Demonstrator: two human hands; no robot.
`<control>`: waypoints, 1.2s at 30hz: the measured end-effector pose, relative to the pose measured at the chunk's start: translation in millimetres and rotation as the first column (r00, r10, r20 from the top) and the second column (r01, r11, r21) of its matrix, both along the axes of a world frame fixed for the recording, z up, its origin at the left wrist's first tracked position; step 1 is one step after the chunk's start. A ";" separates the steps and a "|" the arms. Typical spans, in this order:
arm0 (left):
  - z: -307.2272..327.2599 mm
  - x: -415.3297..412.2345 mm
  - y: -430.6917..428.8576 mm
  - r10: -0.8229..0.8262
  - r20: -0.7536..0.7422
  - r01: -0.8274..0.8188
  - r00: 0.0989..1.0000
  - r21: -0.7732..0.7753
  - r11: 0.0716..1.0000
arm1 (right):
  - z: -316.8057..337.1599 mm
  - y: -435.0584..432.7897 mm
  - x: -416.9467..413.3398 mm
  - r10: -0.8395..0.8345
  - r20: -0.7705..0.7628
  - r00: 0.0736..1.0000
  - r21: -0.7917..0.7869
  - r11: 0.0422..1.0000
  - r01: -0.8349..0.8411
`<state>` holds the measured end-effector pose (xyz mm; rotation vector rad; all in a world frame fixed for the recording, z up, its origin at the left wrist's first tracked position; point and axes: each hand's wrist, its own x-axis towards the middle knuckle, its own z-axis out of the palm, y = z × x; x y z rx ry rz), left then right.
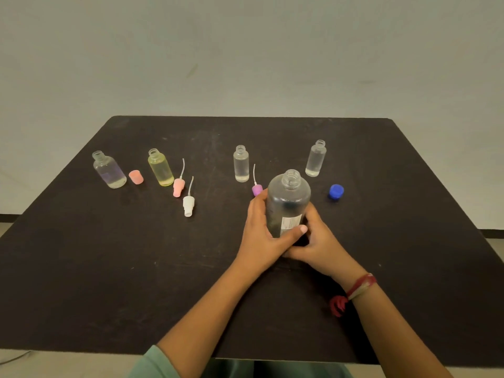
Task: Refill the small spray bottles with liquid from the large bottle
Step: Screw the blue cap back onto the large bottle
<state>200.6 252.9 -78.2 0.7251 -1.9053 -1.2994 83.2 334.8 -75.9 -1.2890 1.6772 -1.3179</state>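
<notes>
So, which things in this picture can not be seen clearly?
Head view:
Base of the large bottle: hidden by the left hand and right hand.
Its label: print too small, thumb covers part.
The purple spray head: partly behind the left hand.

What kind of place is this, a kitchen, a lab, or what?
Probably a staged demo workspace, not a home: black table before a plain wall, small spray bottles lined up uncapped, left hand and right hand gripping the large bottle.
</notes>
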 end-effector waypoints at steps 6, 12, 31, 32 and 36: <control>1.0 -0.2 -1.5 -0.015 0.010 0.015 1.000 0.031 0.999 | 30.2 16.6 -41.9 -0.180 0.147 0.972 0.016 0.984 0.180; 1.5 -1.1 -1.9 -0.010 0.061 0.006 0.998 0.073 0.997 | 22.0 -10.3 -90.8 -0.549 -0.398 0.735 0.100 0.770 0.630; -1.6 -0.8 -3.6 -0.001 0.083 -0.007 0.997 0.101 0.995 | 2.2 -12.4 -83.4 -0.644 -0.327 0.692 0.017 0.727 0.686; -1.7 -0.8 -3.7 -0.002 0.079 -0.006 0.997 0.104 0.995 | 5.6 -9.9 -78.1 -0.660 -0.243 0.711 0.008 0.732 0.682; -2.5 -1.3 -3.7 -0.006 0.066 -0.001 0.998 0.112 0.994 | 36.6 2.2 -43.3 -0.551 0.357 0.754 -0.006 0.806 0.592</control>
